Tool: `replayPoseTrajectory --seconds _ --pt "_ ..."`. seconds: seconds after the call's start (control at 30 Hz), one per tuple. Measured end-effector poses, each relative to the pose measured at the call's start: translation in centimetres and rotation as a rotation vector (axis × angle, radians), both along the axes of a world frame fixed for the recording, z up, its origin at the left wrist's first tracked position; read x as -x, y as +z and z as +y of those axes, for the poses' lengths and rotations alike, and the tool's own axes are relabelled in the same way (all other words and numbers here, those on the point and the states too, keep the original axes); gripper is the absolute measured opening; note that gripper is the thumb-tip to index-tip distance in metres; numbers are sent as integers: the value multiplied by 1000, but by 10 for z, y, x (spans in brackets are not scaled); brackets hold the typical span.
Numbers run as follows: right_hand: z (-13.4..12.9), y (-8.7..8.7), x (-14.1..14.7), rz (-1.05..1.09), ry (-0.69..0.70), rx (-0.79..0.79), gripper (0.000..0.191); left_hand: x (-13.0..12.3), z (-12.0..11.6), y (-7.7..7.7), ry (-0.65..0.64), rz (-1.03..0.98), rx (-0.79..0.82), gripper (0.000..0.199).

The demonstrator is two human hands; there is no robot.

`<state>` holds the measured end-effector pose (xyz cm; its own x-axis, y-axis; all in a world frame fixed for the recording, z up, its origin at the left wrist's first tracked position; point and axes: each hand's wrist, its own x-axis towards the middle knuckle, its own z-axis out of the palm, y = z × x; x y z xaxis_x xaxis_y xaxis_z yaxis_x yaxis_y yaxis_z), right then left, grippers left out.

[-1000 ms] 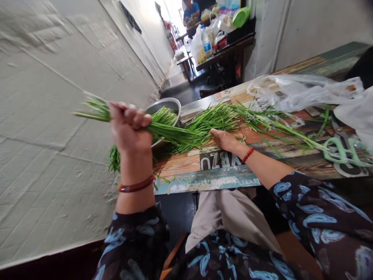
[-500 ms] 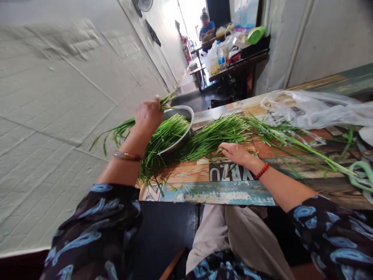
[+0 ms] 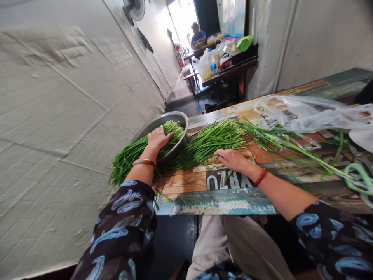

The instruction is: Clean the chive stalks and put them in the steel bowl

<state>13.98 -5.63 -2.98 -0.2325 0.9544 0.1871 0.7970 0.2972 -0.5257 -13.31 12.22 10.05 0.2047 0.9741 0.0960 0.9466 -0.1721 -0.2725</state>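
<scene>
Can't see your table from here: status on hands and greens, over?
Left hand spread on greens in metal bowl. Right hand beside second pile, grip unclear. Plastic bag and scissors farther right.

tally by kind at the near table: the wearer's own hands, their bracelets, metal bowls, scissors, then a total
Wearer's hands: 2 (left hand, right hand)
Bracelets: 2 (brown bracelet, red bracelet)
Metal bowl: 1
Scissors: 1 pair
Total: 6

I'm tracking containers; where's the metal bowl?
In the head view, the bowl sits left of centre, at the left end of the table, under the left hand.
</scene>
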Motion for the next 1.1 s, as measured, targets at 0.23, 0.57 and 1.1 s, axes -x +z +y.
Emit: replayPoseTrajectory --seconds 0.23,0.57,1.1 --pt "-1 0 0 11 26 -16 28 2 -39 13 -117 109 -47 98" --pt "-1 -5 -4 47 54 -20 28 38 -24 4 -33 240 44 106" --pt "-2 -15 -6 9 64 -41 29 63 21 -5 38 67 60 86"
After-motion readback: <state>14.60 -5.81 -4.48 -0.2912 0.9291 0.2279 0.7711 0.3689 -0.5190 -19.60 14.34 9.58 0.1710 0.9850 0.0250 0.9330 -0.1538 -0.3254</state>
